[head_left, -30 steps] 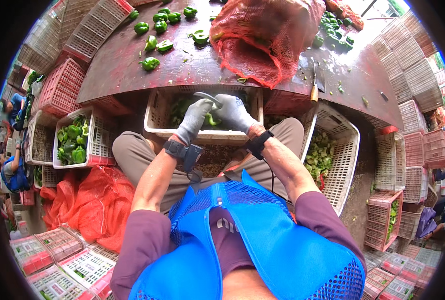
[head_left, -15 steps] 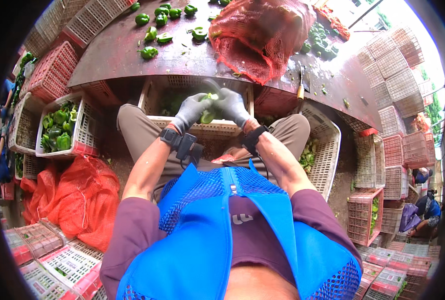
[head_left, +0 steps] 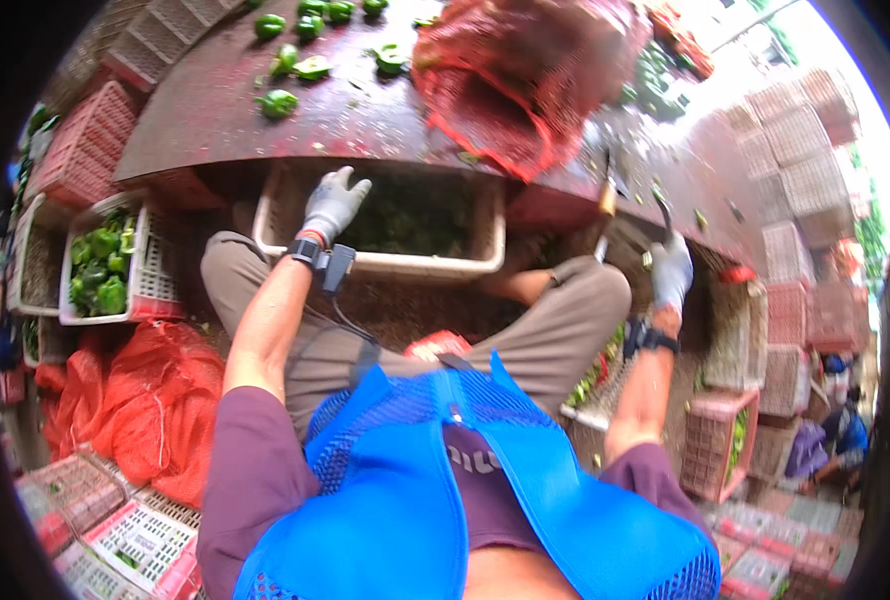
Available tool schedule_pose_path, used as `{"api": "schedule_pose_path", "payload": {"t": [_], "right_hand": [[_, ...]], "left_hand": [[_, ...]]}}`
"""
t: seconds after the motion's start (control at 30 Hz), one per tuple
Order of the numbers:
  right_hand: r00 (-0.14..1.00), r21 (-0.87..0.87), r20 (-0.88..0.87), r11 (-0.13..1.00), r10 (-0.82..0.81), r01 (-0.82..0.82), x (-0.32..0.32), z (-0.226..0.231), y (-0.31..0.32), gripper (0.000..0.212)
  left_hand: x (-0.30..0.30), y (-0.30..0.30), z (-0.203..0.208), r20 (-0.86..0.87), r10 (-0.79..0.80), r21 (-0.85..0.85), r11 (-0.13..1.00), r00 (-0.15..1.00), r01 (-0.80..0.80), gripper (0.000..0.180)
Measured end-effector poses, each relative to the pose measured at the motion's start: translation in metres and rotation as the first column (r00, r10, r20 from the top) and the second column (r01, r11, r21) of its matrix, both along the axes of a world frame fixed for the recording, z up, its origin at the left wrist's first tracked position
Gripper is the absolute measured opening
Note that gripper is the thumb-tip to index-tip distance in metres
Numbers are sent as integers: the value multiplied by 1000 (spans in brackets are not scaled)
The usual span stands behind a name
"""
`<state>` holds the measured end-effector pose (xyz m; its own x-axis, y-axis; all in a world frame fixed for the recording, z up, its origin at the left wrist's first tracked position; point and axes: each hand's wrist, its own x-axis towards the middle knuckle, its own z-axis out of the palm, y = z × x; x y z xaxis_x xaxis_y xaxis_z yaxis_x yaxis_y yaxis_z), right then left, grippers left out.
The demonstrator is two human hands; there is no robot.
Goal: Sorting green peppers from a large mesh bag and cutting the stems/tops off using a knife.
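Note:
My left hand (head_left: 335, 205), in a grey glove, is over the left part of a white crate (head_left: 415, 265) below the table edge. Its fingers are spread, with nothing in them. Darkly shaded green pieces lie in that crate. Out to the right, my right hand (head_left: 673, 270), also gloved, is closed on a small knife (head_left: 662, 207) whose dark curved blade points up toward the table. A small pale bit (head_left: 648, 259) shows beside its fingers; what it is I cannot make out. Green peppers (head_left: 278, 104), some whole and some cut, lie on the table (head_left: 205, 115).
A red mesh sack (head_left: 490, 120) slumps over the table edge. Another knife (head_left: 607, 195), wooden-handled, rests at that edge. To the left stand a crate of green peppers (head_left: 100, 260) and an orange-red mesh sack (head_left: 155, 400). Stacked crates (head_left: 795, 180) rise on the right; people work beyond.
My hands were together over the crate with a green pepper between them. They have parted: the left moved left and opened, the right swung far right with the knife.

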<state>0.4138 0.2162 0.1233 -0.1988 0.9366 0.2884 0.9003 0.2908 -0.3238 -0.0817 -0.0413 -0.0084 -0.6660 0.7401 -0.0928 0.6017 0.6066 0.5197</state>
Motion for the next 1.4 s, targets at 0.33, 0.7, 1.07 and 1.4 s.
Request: {"api": "schedule_pose_path", "payload": {"t": [0.33,0.7,1.07,1.4], "right_hand": [[780,-435,-565,705,270,-559,-206,-57,-76,23],[727,-508,-468,520,503,-687,-268,-98,-118,40],[548,-48,-500,611,670,-790,-380,-47,-124,55],[474,-108,-282,463,834,-879,-342,-7,-136,50]], "left_hand": [[-180,13,27,-248,341,145,938,907,-314,55],[-262,71,16,-341,-22,-233,971,940,-62,62],[-80,27,31,881,-441,330,832,-172,-446,58],[13,4,51,775,-518,423,850,-362,-313,63]]}}
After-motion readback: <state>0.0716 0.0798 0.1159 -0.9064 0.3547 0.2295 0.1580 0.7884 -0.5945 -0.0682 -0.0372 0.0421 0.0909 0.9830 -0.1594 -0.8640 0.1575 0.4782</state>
